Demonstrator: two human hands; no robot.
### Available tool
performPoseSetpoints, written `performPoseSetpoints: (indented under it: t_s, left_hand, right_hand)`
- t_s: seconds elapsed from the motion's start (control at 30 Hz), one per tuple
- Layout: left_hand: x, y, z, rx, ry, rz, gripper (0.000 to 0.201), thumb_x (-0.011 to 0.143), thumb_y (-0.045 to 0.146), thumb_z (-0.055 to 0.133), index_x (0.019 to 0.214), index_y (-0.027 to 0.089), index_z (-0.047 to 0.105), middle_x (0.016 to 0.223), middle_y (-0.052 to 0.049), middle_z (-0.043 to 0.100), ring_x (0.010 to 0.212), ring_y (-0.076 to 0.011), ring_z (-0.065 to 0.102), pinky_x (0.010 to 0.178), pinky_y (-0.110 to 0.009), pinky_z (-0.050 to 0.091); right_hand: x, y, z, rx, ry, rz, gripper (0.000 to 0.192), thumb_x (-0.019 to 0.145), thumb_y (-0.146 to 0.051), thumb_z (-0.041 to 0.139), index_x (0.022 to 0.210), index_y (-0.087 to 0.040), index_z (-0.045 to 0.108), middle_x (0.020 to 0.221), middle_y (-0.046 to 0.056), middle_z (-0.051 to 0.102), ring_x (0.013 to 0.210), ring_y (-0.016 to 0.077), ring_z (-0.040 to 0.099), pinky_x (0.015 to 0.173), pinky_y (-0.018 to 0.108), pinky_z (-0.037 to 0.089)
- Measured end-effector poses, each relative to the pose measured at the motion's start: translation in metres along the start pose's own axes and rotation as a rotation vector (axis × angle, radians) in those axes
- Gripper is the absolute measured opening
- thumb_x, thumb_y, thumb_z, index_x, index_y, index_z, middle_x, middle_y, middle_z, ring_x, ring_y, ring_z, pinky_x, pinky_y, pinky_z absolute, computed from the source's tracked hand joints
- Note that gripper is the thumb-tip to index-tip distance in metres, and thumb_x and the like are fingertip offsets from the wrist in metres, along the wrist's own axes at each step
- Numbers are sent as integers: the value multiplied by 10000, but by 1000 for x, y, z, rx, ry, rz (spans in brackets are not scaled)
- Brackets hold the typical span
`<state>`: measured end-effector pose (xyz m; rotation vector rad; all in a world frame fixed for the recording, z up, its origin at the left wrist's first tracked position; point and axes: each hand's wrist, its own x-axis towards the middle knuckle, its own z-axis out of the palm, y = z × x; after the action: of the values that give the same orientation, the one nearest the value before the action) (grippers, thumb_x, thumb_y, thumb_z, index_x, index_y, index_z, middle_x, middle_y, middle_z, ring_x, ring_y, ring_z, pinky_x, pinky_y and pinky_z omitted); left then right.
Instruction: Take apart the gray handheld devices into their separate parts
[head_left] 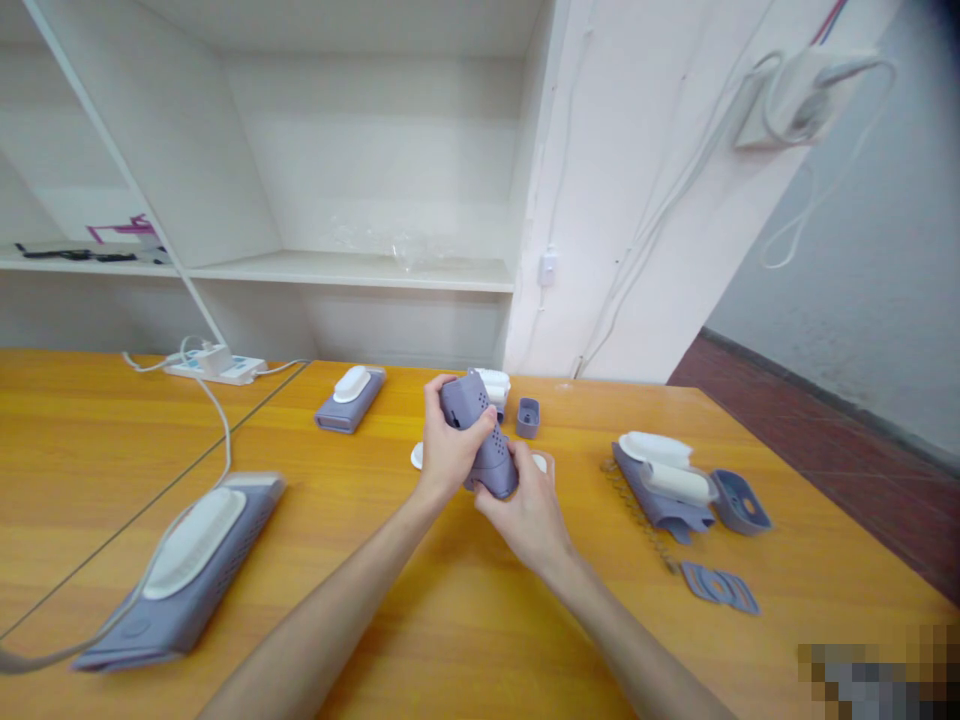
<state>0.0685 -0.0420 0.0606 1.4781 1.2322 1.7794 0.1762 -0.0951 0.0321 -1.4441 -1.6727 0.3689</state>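
Both hands hold a purple plastic device body (480,432) with small holes, lifted just above the wooden table (465,620). My left hand (447,446) wraps its upper part. My right hand (525,505) grips its lower end from below. A white piece (495,381) shows at the device's far top. Just beyond sit a small purple cap (527,416) and a white disc (417,457), partly hidden by my left hand.
An assembled purple-and-white device (185,565) with a cable lies near left, another (350,398) further back. Loose purple and white parts (667,480), a spring (637,510) and flat purple plates (720,587) lie to the right. A power strip (214,365) sits back left, below shelves.
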Motion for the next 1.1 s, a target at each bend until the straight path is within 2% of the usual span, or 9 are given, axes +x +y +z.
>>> performPoseSetpoints:
  t_s: [0.13,0.4,0.6,0.77,0.87,1.0,1.1]
  left_hand:
    - [-2,-2,2,2,59,0,495,717,277,690,1122,239,408,1035,-2,482,938,-151,499,858,-263,401]
    - [-5,1,3,12,5,45,506,718,263,683,1151,241,423,1074,-12,501,961,-159,509,874,-278,399]
    - [-3,-3,1,-6,-40,43,501,713,286,685,1142,239,432,1083,-18,519,955,-166,521,863,-285,409]
    - [-6,-3,2,-18,-57,52,502,712,279,688,1142,240,432,1076,-15,521,950,-163,522,859,-281,411]
    - [-1,-1,0,10,-10,66,497,711,284,689,1135,244,433,1042,-7,516,912,-154,522,830,-269,418]
    - [23,-7,-16,7,144,85,524,696,343,705,1117,244,410,988,2,482,879,-149,514,810,-263,423]
    - [34,-16,-25,-27,116,81,518,704,367,699,1112,249,401,984,4,476,891,-148,514,823,-265,427]
  right_hand:
    - [-1,4,4,-8,72,-76,411,682,-233,640,1081,-173,561,973,63,614,919,241,525,819,371,419]
    - [-5,4,9,-59,96,-60,360,671,-263,659,1011,-171,579,897,60,605,889,254,516,806,389,405]
    - [-5,-5,5,0,48,-8,228,688,-279,651,881,-197,561,818,38,601,830,227,545,718,333,436]
    - [-4,-10,5,-5,37,38,193,677,-269,649,833,-209,553,798,39,608,795,228,557,670,319,438]
    - [-7,-11,4,-3,57,72,176,690,-275,640,835,-213,562,779,32,609,784,228,561,678,326,438]
    - [-17,-9,9,66,-5,20,183,712,-240,616,887,-212,572,856,24,619,829,209,570,740,326,445]
    - [-23,-4,19,80,-37,-40,258,709,-203,605,964,-207,564,936,32,619,887,211,569,798,342,437]
